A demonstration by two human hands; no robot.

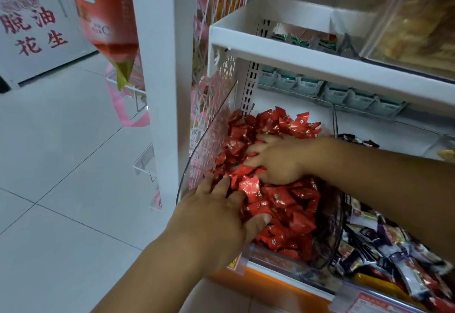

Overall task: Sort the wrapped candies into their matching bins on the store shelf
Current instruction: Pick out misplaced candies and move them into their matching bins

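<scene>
Floor (61,165): pale grey tiles, thin dark grout lines, soft sheen; light cool, even, diffuse; source out of view. Shelf unit (160,66): white, fills right half; broad upright end panel faces aisle; white wire mesh (221,12) fixed at its side; perforated back upright (251,84); upper shelf lip (320,64) white; orange strip (266,278) along base. Clear acrylic holders (145,162) project from end panel. Far left: white board (37,61) with red characters, standing on floor; red banner (108,12) hanging nearer camera.
</scene>
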